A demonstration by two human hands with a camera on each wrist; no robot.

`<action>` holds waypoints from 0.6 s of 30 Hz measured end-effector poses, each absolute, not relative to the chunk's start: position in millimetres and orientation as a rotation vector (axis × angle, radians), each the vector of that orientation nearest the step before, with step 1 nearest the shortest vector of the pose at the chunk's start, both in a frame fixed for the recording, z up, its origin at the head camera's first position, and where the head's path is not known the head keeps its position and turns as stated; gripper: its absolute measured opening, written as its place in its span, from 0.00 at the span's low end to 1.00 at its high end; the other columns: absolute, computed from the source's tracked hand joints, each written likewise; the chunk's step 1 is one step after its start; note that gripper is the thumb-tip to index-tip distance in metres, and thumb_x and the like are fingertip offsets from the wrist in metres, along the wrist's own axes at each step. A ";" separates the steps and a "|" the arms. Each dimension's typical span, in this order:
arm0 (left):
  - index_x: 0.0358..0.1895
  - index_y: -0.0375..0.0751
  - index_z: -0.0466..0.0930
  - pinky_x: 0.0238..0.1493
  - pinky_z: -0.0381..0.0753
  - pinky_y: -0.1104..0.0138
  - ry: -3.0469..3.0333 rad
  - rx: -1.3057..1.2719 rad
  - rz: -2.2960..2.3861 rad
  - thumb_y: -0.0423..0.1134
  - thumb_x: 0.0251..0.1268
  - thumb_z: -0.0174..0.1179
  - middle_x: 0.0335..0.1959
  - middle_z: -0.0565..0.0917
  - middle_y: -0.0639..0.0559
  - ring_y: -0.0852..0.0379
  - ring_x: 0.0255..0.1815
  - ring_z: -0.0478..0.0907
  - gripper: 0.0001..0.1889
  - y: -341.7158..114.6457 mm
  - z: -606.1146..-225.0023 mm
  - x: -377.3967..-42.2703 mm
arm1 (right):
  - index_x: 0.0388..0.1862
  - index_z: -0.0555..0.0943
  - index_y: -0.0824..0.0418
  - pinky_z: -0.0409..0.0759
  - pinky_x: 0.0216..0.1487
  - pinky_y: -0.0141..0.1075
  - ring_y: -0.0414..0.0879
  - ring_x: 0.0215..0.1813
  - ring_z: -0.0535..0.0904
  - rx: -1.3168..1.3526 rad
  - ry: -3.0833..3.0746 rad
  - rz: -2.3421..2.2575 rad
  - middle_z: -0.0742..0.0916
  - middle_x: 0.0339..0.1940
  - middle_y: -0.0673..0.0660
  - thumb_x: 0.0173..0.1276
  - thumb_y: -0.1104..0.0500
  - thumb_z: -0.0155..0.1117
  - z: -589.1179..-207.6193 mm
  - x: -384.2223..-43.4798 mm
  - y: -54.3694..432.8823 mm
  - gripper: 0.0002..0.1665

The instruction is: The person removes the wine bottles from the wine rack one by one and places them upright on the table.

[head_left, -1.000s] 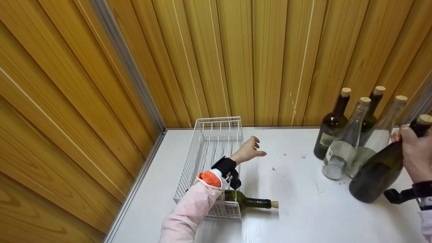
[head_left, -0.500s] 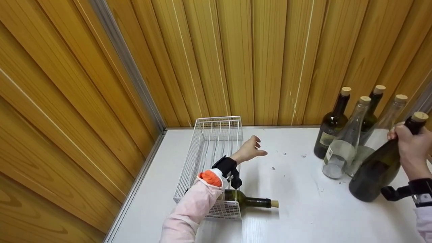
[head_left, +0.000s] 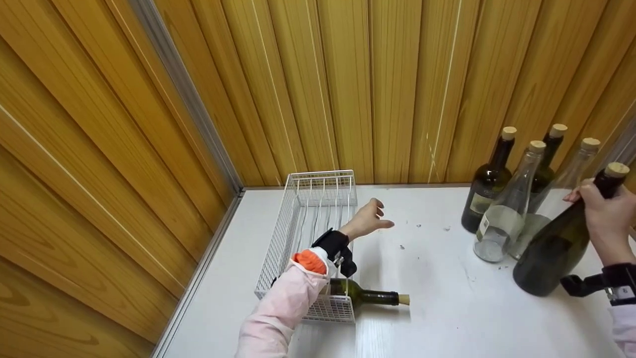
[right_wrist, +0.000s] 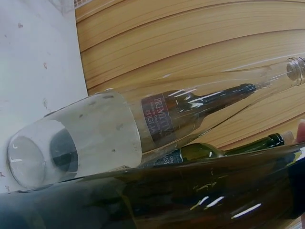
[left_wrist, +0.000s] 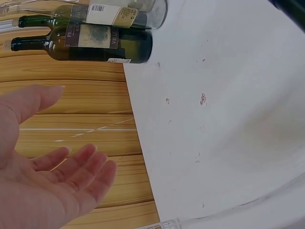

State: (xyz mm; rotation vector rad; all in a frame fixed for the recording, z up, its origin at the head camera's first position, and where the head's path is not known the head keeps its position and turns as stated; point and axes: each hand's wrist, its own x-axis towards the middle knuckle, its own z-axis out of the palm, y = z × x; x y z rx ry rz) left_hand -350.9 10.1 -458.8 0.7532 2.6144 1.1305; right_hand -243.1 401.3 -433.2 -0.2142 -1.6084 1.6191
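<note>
My right hand (head_left: 608, 211) grips a dark corked wine bottle (head_left: 551, 253) just below its neck, at the right of the head view. The bottle leans, its cork toward the upper right and its base low near the table. In the right wrist view the same dark bottle (right_wrist: 157, 195) fills the lower part, and only a sliver of the fingers shows. Fingers loosely spread, my left hand (head_left: 366, 220) hovers over the right side of a white wire basket (head_left: 273, 248) and holds nothing. A green corked bottle (head_left: 380, 298) lies in the basket's near end, its neck sticking out rightward.
Beside the held bottle stand a dark labelled bottle (head_left: 489, 184), a clear bottle (head_left: 507, 216), another clear bottle (head_left: 571, 174) and a dark one (head_left: 549, 154) behind them, all corked. A wood-panelled wall (head_left: 392, 89) borders the white table (head_left: 437, 298) at the back and left.
My right hand has shifted slightly left with the dark bottle's neck, so the bottle stands a little more upright. The left hand and basket have hardly moved.
</note>
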 end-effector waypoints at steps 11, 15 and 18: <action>0.47 0.33 0.65 0.35 0.70 0.70 2.622 0.769 1.142 0.38 0.52 0.65 0.39 0.75 0.42 0.54 0.36 0.71 0.23 8.4 -453.7 -348.7 | 0.52 0.73 0.56 0.65 0.50 0.26 0.36 0.46 0.72 -0.345 -1.853 1.368 0.79 0.42 0.44 0.65 0.62 0.55 -421.6 -229.6 389.7 0.16; 0.47 0.32 0.65 0.36 0.70 0.70 2.627 0.765 1.143 0.38 0.52 0.65 0.37 0.74 0.46 0.55 0.37 0.71 0.23 7.3 -453.3 -348.9 | 0.61 0.68 0.49 0.62 0.51 0.26 0.38 0.51 0.68 -0.340 -1.876 1.042 0.73 0.54 0.46 0.63 0.58 0.57 -411.1 -218.6 384.1 0.26; 0.47 0.33 0.65 0.36 0.70 0.70 2.626 0.749 1.156 0.38 0.52 0.65 0.36 0.74 0.48 0.55 0.37 0.72 0.23 6.2 -452.5 -349.3 | 0.65 0.63 0.44 0.60 0.51 0.24 0.39 0.53 0.67 -0.335 -1.870 0.819 0.69 0.58 0.41 0.62 0.53 0.57 -399.1 -211.1 378.2 0.31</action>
